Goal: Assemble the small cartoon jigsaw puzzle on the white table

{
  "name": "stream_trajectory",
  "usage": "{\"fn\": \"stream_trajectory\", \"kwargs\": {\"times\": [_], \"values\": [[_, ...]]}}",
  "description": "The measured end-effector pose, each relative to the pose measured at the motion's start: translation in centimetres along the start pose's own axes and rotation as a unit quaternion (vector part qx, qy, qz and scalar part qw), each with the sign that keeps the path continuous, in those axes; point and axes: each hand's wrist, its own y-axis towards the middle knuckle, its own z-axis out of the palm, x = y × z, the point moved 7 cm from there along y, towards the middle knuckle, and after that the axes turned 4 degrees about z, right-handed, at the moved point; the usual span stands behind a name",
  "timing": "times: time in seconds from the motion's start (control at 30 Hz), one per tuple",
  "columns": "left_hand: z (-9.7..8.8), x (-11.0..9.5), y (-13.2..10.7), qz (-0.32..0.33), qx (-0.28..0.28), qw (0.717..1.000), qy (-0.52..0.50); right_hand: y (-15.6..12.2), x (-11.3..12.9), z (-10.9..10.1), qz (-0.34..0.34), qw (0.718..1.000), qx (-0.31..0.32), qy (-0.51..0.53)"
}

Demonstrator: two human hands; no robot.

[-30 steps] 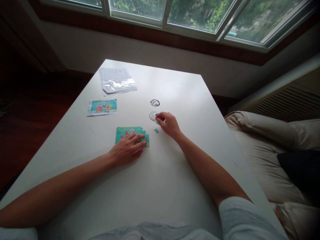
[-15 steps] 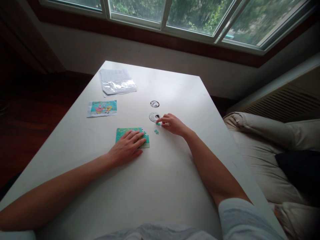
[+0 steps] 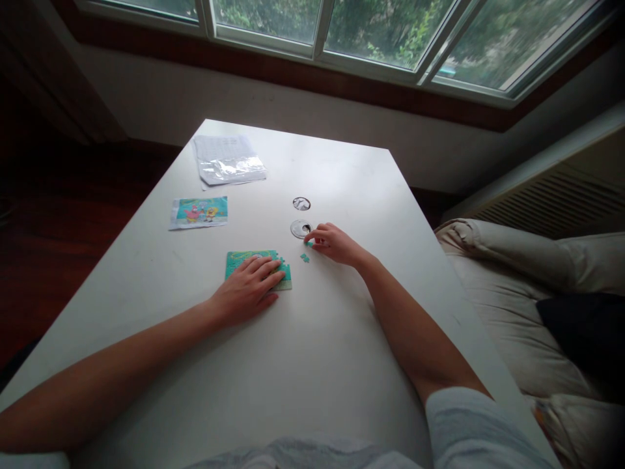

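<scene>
My left hand lies flat with its fingers spread over a partly assembled green jigsaw puzzle, hiding much of its lower middle. The puzzle's upper right corner has a stepped, notched edge. To the right of it, my right hand pinches a small green puzzle piece between thumb and fingertips, at the tabletop. Just below those fingertips, a loose pair of joined-looking green puzzle pieces rests on the table.
The white table has a round grommet cover and a round hole beyond my right hand. A printed cartoon picture lies at the left, with papers in a clear sleeve behind it. A beige sofa stands at the right.
My right hand has shifted very slightly left, its fingertips closing in over the small puzzle piece. The left hand stays on the puzzle.
</scene>
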Motion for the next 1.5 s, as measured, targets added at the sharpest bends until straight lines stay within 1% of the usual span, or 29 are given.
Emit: {"fn": "stream_trajectory", "kwargs": {"times": [0.13, 0.2, 0.33, 0.4, 0.5, 0.67, 0.8, 0.97, 1.1, 1.2, 1.27, 1.33, 1.4, 1.5], "values": [[-0.2, -0.1, 0.0, 0.001, -0.004, 1.0, -0.003, -0.1, 0.3, -0.1, -0.001, 1.0, 0.006, 0.021], [-0.2, -0.1, 0.0, 0.001, -0.004, 1.0, -0.003, -0.2, 0.8, -0.3, -0.011, 0.999, 0.013, 0.029], [-0.1, -0.1, -0.1, 0.0, -0.001, 1.0, -0.001, -0.5, 2.5, -0.1, -0.044, 0.997, 0.058, 0.016], [-0.1, -0.1, 0.0, 0.001, -0.001, 1.0, 0.002, -0.5, 3.1, 0.2, -0.047, 0.997, 0.069, -0.007], [-0.1, -0.2, 0.0, 0.003, 0.002, 1.0, 0.007, -0.3, 3.3, 0.5, -0.047, 0.997, 0.059, -0.035], [-0.1, -0.2, 0.0, 0.002, 0.003, 1.0, 0.006, -0.1, 3.0, 0.9, -0.042, 0.997, 0.062, -0.034], [-0.2, -0.2, 0.0, 0.004, 0.0, 1.0, 0.005, -0.1, 3.1, 0.8, -0.022, 0.999, 0.04, 0.007], [-0.2, -0.6, 0.1, 0.024, -0.013, 1.0, -0.002, 0.1, 3.8, 2.1, 0.004, 0.991, 0.021, 0.134], [-0.2, -1.1, 0.2, 0.037, -0.001, 0.999, 0.003, 0.5, 4.0, 3.2, 0.043, 0.97, -0.031, 0.239], [-0.2, -1.2, 0.2, 0.036, 0.007, 0.999, 0.007, 0.6, 4.4, 4.3, 0.075, 0.949, -0.032, 0.305], [-0.2, -1.2, 0.2, 0.035, 0.005, 0.999, 0.008, 0.6, 4.8, 4.6, 0.085, 0.95, -0.041, 0.296], [-0.2, -1.2, 0.2, 0.035, 0.002, 0.999, 0.009, 0.5, 5.3, 4.4, 0.09, 0.959, -0.069, 0.259], [-0.3, -1.3, 0.2, 0.035, -0.003, 0.999, 0.009, 0.5, 5.8, 4.3, 0.088, 0.965, -0.092, 0.229], [-0.4, -1.3, 0.2, 0.033, -0.004, 0.999, 0.01, 0.4, 6.4, 4.5, 0.08, 0.97, -0.111, 0.2]]}}
